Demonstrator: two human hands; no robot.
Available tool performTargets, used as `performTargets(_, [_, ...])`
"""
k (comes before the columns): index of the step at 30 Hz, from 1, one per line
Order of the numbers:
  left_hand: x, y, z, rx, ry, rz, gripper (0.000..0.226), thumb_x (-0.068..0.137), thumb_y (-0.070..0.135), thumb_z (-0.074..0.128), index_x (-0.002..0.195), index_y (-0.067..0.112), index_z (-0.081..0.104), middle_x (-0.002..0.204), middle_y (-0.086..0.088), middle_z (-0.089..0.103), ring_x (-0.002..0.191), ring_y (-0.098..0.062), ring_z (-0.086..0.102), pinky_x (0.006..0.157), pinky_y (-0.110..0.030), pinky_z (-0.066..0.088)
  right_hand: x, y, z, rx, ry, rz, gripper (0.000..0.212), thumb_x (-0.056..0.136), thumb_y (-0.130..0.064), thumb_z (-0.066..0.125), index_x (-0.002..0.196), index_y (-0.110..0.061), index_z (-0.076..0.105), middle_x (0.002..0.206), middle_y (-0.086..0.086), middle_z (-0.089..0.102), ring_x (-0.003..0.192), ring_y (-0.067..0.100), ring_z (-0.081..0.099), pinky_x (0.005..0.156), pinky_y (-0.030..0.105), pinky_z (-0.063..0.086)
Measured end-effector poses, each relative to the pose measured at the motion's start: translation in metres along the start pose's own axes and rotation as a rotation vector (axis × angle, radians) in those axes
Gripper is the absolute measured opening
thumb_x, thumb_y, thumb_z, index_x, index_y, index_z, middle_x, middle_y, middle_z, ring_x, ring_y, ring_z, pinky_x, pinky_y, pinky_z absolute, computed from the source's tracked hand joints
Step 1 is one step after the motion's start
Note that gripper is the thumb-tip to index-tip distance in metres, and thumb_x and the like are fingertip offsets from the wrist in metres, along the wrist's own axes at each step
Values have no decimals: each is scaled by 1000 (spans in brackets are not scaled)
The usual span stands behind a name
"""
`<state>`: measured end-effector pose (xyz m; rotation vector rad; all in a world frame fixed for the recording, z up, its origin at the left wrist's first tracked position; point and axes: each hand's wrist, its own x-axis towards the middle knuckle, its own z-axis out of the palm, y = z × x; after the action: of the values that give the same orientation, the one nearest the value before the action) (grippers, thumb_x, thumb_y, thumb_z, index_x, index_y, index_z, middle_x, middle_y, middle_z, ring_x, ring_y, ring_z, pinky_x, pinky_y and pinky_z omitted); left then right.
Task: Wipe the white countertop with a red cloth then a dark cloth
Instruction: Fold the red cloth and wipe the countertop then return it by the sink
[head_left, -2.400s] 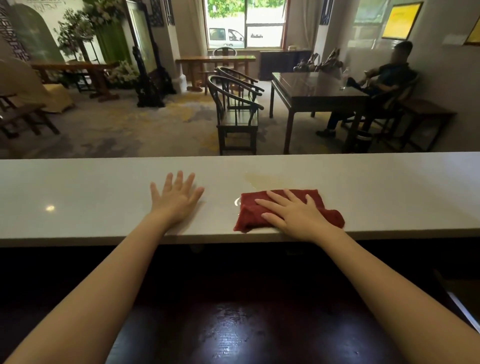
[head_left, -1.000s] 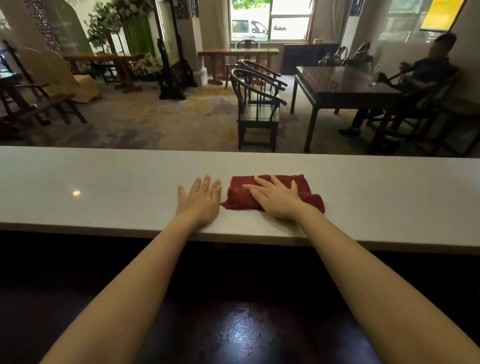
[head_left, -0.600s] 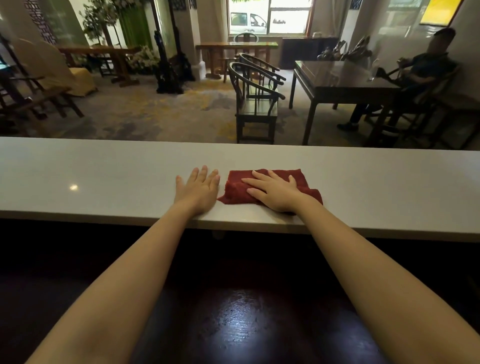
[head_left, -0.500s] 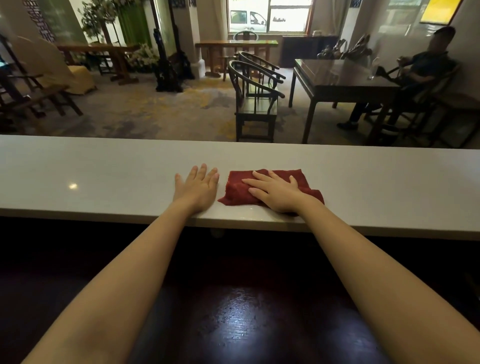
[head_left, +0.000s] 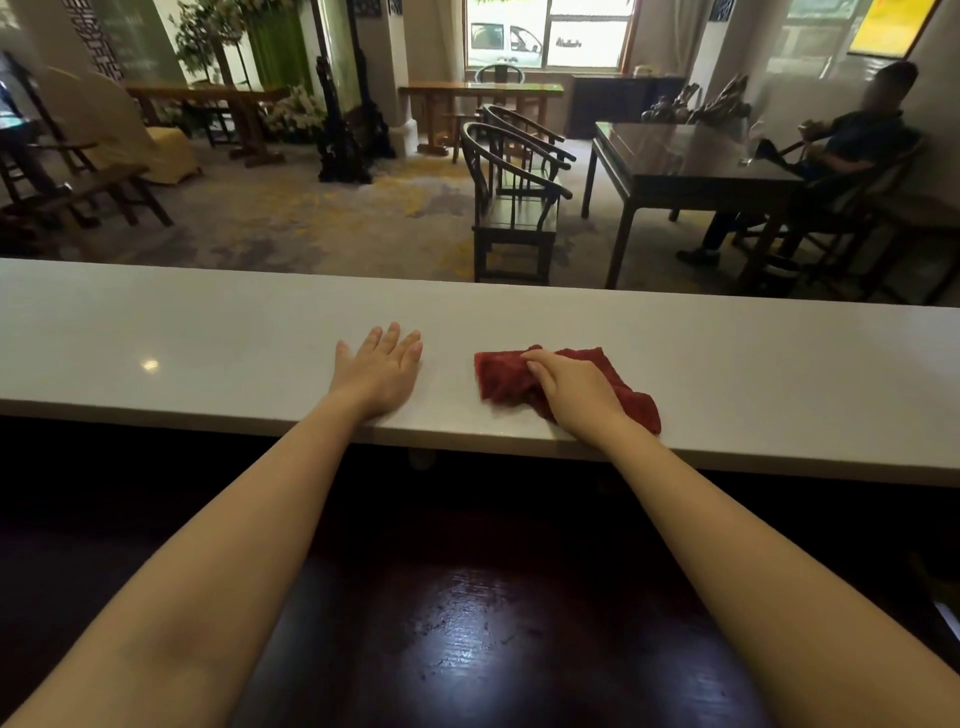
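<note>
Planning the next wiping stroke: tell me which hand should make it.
Right. The right hand already lies on the crumpled red cloth, fingers curled into it. The left hand rests flat on the long white countertop, apart from it.

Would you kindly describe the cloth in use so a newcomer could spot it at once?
Find the long white stone countertop across the view. Near its front edge, right of centre, lies a crumpled dark red terry cloth under the right hand. It is the only coloured thing there; the left hand lies flat on bare counter.

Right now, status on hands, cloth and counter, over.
Left hand flat on the white countertop, empty. Right hand gripping the red cloth on the counter. No dark cloth visible. Counter otherwise bare.
</note>
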<state>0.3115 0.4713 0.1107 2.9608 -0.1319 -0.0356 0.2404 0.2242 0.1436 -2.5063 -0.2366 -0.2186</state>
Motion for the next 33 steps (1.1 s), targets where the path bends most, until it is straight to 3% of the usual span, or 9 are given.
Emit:
performTargets(3, [-2, 2, -2, -4, -1, -1, 55, 93, 49, 3, 146, 35, 10, 159, 6, 1, 145, -16, -1, 111, -57, -5, -2, 2, -13, 154, 17, 44, 36, 99, -30, 31, 123, -18, 54, 121, 8, 63, 110, 24, 55, 89, 26, 33])
performTargets(6, [-2, 2, -3, 2, 4, -4, 55, 93, 49, 3, 146, 35, 10, 159, 6, 2, 145, -16, 0, 111, -56, -5, -19, -3, -15, 244, 15, -4, 35, 98, -31, 31, 124, -23, 54, 122, 3, 62, 113, 21, 54, 96, 26, 33])
performTargets(7, [-2, 2, -3, 1, 5, -6, 56, 93, 50, 2, 146, 35, 10, 159, 6, 2, 145, -16, 0, 111, -56, -5, -26, -7, -10, 235, -20, -40, 36, 98, -33, 30, 125, -27, 52, 126, 0, 60, 118, 21, 52, 103, 33, 31])
performTargets(9, [-2, 2, -3, -2, 5, -7, 56, 93, 49, 2, 146, 35, 10, 159, 6, 2, 145, -16, 0, 112, -56, -5, -36, -17, 4, 68, -148, -92, 39, 97, -42, 23, 131, -40, 41, 141, -9, 47, 136, 23, 33, 114, 55, 10])
performTargets(10, [-2, 2, -3, 3, 3, -8, 55, 93, 49, 2, 146, 35, 10, 159, 6, 1, 145, -16, -1, 112, -56, -5, -37, -21, 12, -59, -209, -114, 41, 96, -47, 19, 134, -45, 33, 148, -14, 36, 141, 24, 20, 111, 61, -2])
performTargets(12, [-2, 3, -2, 14, -3, -12, 55, 93, 48, 2, 146, 35, 9, 159, 6, 1, 145, -16, -1, 112, -56, -5, -36, -27, 23, -262, -257, -163, 45, 93, -54, 13, 138, -50, 19, 154, -16, 18, 144, 31, 2, 105, 68, -10])
performTargets(16, [-2, 5, -3, 21, -14, -10, 53, 95, 46, 4, 146, 34, 7, 159, 5, 0, 145, -17, -1, 111, -56, -4, -21, -34, 36, -374, -291, -166, 48, 91, -57, 10, 139, -52, 8, 158, -9, 1, 142, 39, -8, 100, 74, -11])
performTargets(24, [-5, 1, -14, 3, -32, 14, 53, 97, 44, 8, 147, 29, 3, 159, 2, -6, 145, -19, -6, 112, -56, -3, 23, -54, 55, -403, -403, -35, 53, 88, -64, 11, 139, -51, 6, 158, -3, -9, 140, 40, -16, 98, 77, -12])
performTargets(33, [-8, -114, -37, 118, 7, -79, 60, 91, 54, 5, 147, 31, 4, 159, 2, -5, 145, -18, -6, 112, -53, -8, 94, -91, 90, -379, -378, 62, 56, 87, -65, 14, 140, -49, 6, 158, -2, -9, 141, 40, -15, 99, 77, -10])
